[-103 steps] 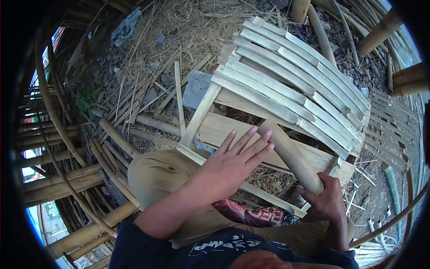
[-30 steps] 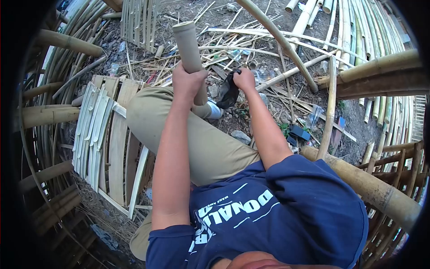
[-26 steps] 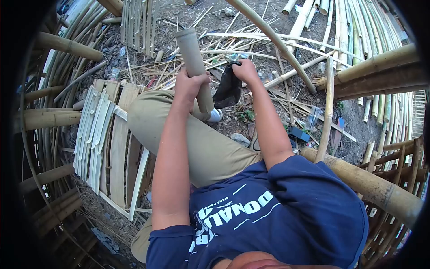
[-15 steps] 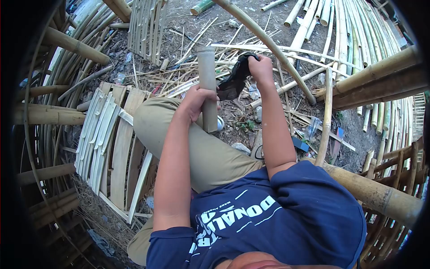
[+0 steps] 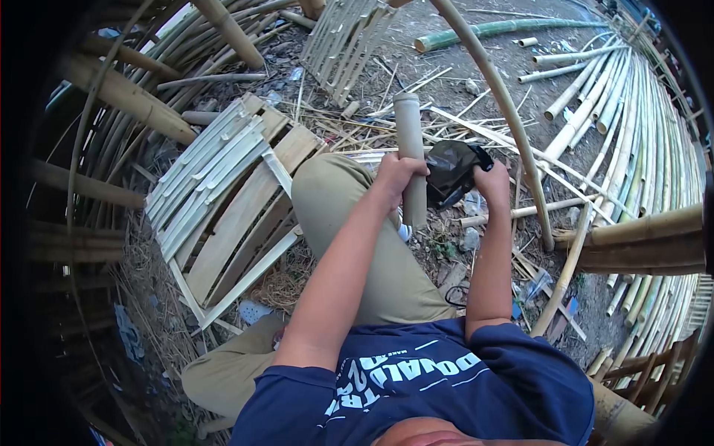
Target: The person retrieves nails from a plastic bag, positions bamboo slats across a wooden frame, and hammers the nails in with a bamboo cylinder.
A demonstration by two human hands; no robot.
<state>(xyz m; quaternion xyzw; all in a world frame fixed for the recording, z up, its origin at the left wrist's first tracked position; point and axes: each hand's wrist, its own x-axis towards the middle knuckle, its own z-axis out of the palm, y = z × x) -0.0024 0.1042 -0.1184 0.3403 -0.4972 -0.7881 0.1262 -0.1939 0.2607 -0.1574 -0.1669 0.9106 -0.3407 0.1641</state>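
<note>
Just beyond your bent leg point(image 5: 383, 260), your left hand point(image 5: 399, 178) is wrapped round a bamboo piece point(image 5: 408, 123) standing nearly upright, while your right hand point(image 5: 493, 183) grips the edge of what looks like a black bag point(image 5: 454, 167), just beside it. Half a second ago the bag hung narrow and crumpled; now it spreads wider, your right hand nearer level with your left. So both hands seem fully occupied; whether your left fingers touch the bag, I cannot tell. The slatted frame point(image 5: 251, 210) lies to your left.
</note>
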